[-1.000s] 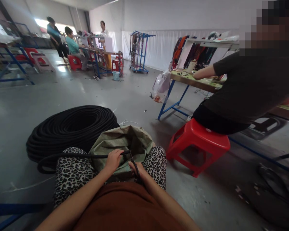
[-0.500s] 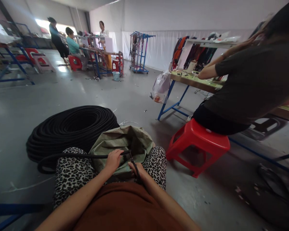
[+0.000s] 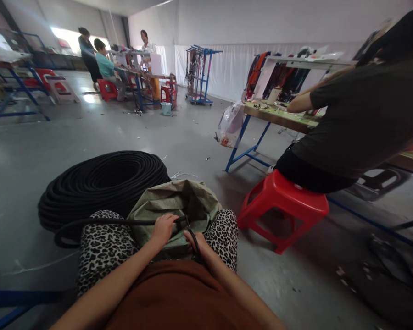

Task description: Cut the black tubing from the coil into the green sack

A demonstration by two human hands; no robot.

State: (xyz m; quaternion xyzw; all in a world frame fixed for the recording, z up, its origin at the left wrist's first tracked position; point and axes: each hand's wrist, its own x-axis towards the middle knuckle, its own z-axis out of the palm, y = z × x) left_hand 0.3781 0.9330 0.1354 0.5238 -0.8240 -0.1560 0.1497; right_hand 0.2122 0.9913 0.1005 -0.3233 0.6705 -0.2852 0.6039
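Observation:
A black cord (image 3: 117, 222) runs from the large black coil (image 3: 103, 183) across the left thigh to my left hand (image 3: 164, 228), whose fingers are closed around it near its end. My right hand (image 3: 197, 243) grips dark-handled scissors (image 3: 193, 237), their blades pointing up at the cord's end just right of my left hand. Both hands are over an open green sack (image 3: 151, 201) between the knees. Whether the blades touch the cord is too small to tell.
On the right a person in a dark shirt sits on a red stool (image 3: 296, 197) at a worktable (image 3: 278, 117). A plastic bag (image 3: 230, 121) hangs from its corner. Farther back are a blue rack (image 3: 203, 78), a bucket (image 3: 165, 108) and several people around another table.
The standing person at the back left has shifted right, and the seated person's arm on the right has moved slightly. My hands have barely moved.

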